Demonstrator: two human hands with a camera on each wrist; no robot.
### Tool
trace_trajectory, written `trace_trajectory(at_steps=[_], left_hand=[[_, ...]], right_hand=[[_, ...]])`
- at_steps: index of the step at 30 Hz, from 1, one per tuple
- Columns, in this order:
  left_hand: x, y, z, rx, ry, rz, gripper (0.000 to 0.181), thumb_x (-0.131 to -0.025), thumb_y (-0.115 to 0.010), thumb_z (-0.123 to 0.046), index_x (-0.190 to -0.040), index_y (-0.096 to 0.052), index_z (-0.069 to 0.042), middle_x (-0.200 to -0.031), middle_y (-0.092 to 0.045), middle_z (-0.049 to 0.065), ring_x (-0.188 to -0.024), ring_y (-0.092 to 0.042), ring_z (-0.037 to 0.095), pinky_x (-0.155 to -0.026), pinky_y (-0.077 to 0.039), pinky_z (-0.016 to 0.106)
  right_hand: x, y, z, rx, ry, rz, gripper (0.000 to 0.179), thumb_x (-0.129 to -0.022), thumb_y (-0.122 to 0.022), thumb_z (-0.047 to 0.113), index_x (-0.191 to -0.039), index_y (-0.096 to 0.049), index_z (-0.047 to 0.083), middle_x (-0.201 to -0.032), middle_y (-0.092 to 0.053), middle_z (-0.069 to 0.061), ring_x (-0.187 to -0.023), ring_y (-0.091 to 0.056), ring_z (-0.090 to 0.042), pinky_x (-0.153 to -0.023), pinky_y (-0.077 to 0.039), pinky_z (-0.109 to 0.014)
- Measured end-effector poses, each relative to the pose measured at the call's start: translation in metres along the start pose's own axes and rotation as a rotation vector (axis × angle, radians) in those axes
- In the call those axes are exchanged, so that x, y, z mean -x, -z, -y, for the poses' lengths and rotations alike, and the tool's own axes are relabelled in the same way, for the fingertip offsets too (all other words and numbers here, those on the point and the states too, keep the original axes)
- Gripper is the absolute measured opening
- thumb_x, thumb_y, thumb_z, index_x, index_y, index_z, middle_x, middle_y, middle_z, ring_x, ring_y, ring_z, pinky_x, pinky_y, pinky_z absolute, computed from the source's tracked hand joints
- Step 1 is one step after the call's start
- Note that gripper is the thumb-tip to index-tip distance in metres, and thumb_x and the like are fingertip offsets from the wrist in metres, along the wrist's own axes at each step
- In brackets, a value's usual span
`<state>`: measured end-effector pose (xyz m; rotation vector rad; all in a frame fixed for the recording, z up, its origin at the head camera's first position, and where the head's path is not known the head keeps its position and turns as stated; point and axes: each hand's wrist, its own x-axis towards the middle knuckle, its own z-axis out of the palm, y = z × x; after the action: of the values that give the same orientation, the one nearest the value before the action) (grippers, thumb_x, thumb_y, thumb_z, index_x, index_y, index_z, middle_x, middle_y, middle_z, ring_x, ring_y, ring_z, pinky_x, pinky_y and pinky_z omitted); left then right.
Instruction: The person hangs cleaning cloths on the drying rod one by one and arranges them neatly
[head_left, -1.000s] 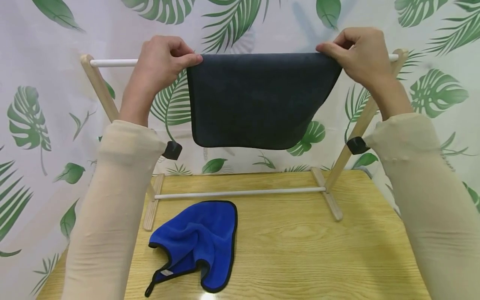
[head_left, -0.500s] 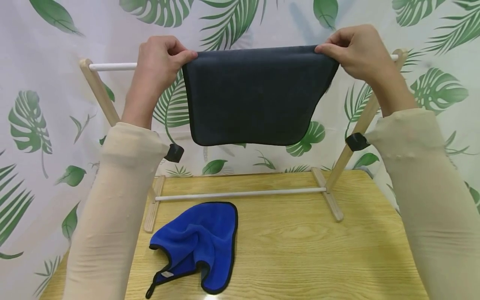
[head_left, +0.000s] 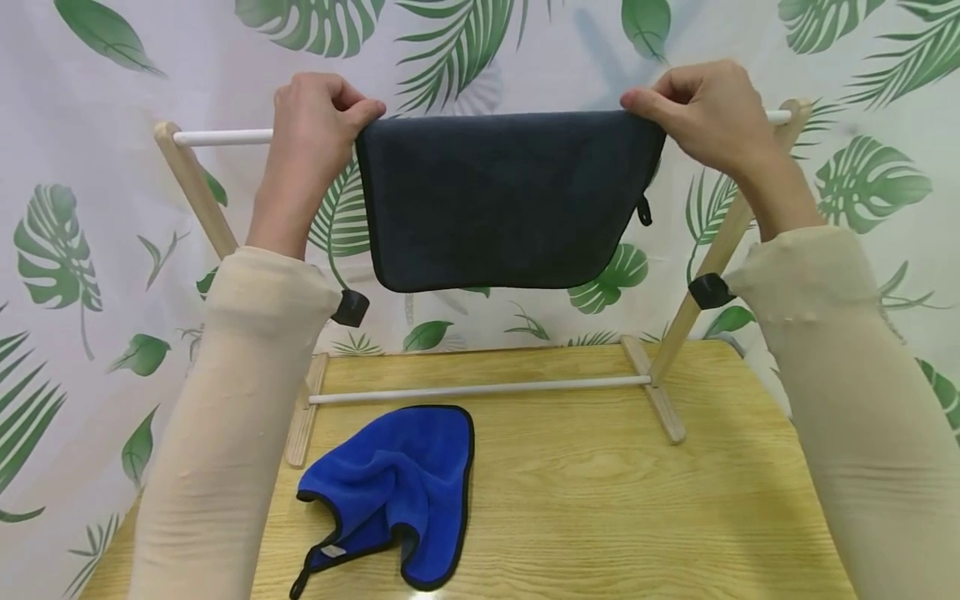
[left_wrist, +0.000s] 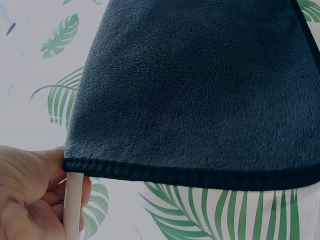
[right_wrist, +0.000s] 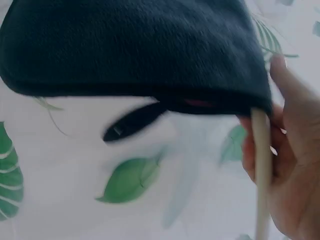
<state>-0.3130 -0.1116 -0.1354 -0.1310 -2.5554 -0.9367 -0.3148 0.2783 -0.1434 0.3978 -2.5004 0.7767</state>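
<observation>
A dark grey towel (head_left: 510, 200) with black edging hangs folded over the white top rod (head_left: 225, 137) of a wooden rack. My left hand (head_left: 307, 125) pinches the fold at its upper left corner. At the upper right corner my right hand (head_left: 708, 112) holds the fold between thumb and curled fingers. The left wrist view shows the left hand (left_wrist: 30, 195) around the rod at the towel's edge. In the right wrist view, the right hand (right_wrist: 295, 160) is at the opposite edge, and a black hanging loop (right_wrist: 132, 121) dangles below the cloth.
A crumpled blue towel (head_left: 435, 483) with black trim lies on the wooden table (head_left: 615, 517), front left. The rack's lower rod (head_left: 480, 388) and wooden feet (head_left: 652, 392) stand behind it. A leaf-print curtain (head_left: 67, 250) hangs at the back.
Both hands have shifted slightly left with the grey towel. Its right end rose and then came down to the rod, and the hanging loop now shows at its right side.
</observation>
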Motion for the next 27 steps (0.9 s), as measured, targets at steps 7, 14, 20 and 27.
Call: trace_trajectory(at_steps=[7,14,20,27], left_hand=[[0.001,0.007,0.009,-0.04,-0.094,0.083,0.048,-0.106,-0.054,-0.049,-0.108,-0.075,-0.006,-0.073,-0.051,0.0,-0.075,-0.046,0.018,-0.065,-0.037,0.03],[0.003,0.019,0.021,-0.012,-0.222,0.201,0.046,-0.102,-0.065,-0.041,-0.138,-0.066,-0.011,-0.123,-0.066,0.011,-0.108,-0.055,0.023,-0.095,-0.044,0.036],[0.003,0.02,0.024,0.009,-0.216,0.202,0.037,-0.1,-0.07,-0.028,-0.132,-0.07,-0.009,-0.121,-0.068,0.011,-0.102,-0.054,0.02,-0.091,-0.044,0.03],[0.003,0.018,0.02,-0.002,-0.193,0.158,0.033,-0.102,-0.067,-0.032,-0.126,-0.073,-0.01,-0.113,-0.068,0.006,-0.096,-0.049,0.019,-0.082,-0.039,0.029]], right_hand=[[0.002,0.007,-0.005,0.044,0.084,0.096,0.038,-0.102,-0.068,0.034,-0.113,-0.075,-0.002,-0.087,-0.061,-0.002,-0.085,-0.046,-0.019,-0.071,-0.035,-0.025],[-0.003,0.005,0.003,0.103,0.069,0.084,0.043,-0.107,-0.058,0.035,-0.102,-0.074,-0.004,-0.063,-0.043,-0.006,-0.067,-0.04,-0.019,-0.061,-0.032,-0.028],[-0.004,0.0,0.007,0.027,-0.001,0.033,0.042,-0.105,-0.061,0.035,-0.118,-0.068,-0.004,-0.088,-0.056,-0.005,-0.082,-0.045,-0.017,-0.071,-0.04,-0.019],[0.0,0.0,0.0,-0.023,0.027,-0.029,0.039,-0.103,-0.065,0.035,-0.108,-0.071,-0.004,-0.082,-0.053,0.002,-0.08,-0.044,-0.013,-0.069,-0.035,-0.024]])
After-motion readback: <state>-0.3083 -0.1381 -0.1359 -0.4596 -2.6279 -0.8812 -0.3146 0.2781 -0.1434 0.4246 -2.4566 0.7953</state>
